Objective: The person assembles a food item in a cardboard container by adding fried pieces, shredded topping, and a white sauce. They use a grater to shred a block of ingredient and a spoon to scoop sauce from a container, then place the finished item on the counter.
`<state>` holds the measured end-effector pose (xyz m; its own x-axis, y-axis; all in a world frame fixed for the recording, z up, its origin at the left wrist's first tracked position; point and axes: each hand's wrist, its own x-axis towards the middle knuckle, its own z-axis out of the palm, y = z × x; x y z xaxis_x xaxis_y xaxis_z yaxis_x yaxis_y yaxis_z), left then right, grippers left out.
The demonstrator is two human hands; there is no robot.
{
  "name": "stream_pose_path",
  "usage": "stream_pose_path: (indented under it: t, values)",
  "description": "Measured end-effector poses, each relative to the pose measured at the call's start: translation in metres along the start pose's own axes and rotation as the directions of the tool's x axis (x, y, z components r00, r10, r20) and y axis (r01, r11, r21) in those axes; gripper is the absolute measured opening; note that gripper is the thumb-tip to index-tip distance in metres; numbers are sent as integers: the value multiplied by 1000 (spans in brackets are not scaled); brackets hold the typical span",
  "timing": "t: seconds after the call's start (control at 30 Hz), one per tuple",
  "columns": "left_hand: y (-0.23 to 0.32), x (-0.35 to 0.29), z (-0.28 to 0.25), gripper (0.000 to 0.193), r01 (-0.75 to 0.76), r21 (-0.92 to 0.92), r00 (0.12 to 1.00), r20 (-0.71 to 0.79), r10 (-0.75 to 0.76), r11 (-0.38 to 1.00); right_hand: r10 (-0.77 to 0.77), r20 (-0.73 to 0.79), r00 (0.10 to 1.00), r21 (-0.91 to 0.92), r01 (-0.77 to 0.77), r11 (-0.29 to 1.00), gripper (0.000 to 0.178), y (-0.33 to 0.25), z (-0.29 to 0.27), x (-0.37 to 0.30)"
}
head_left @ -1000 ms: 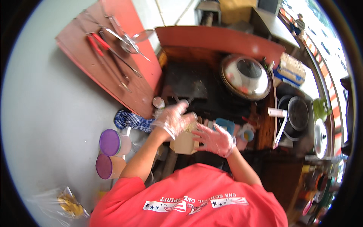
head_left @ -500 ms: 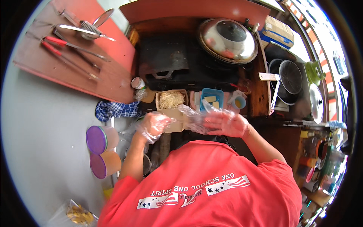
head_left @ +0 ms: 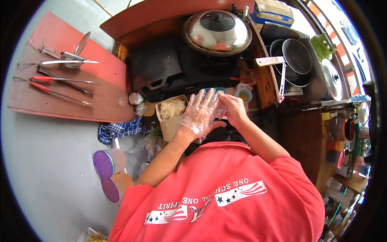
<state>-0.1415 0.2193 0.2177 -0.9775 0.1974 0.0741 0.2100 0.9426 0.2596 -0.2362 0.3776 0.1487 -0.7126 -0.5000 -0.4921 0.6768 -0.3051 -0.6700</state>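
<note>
A clear plastic glove [head_left: 194, 121] covers my left hand [head_left: 201, 109], which is raised with its fingers stretched out and spread. My right hand [head_left: 236, 109] looks bare and is closed, pinching crinkled clear plastic [head_left: 219, 108] beside the left fingers. Whether that plastic is part of the worn glove or a second glove, I cannot tell. Left of my hands stands an open cardboard box [head_left: 164, 126] filled with pale shredded food [head_left: 172, 109]. A blue tub [head_left: 217, 89] is mostly hidden behind my fingers.
Beyond my hands is a black stove [head_left: 161, 66] with a lidded pan [head_left: 217, 32]. Tongs [head_left: 60, 80] hang on a red board [head_left: 109, 76] to the left. Purple-lidded containers [head_left: 104, 164] stand at lower left. A strainer [head_left: 297, 56] lies at right, and a cup [head_left: 245, 95] near the tub.
My hands have come together. The left has moved right and opened from a curled shape; the right has closed into a pinch on plastic. The view has shifted a little.
</note>
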Motion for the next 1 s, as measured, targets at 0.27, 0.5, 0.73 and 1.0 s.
stream_pose_path:
  t: [0.27, 0.5, 0.73, 1.0]
  values:
    - [11, -16, 33, 51, -323, -78, 939, -150, 309, 943, -213, -327, 921, -57, 206, 977, 25, 7, -56, 14]
    - [24, -21, 41, 50, -184, -178, 828, -558, 54, 967, -268, -472, 840, 7, 308, 951, 23, -10, -88, -3]
    - [55, 42, 59, 54, -146, -202, 922, -384, 59, 968, -136, 373, 918, 60, 122, 991, 24, -5, -88, -22]
    - [40, 47, 93, 17, 187, -842, 917, -36, -398, 506, 92, 13, 996, -122, -89, 988, 34, -48, -117, -48]
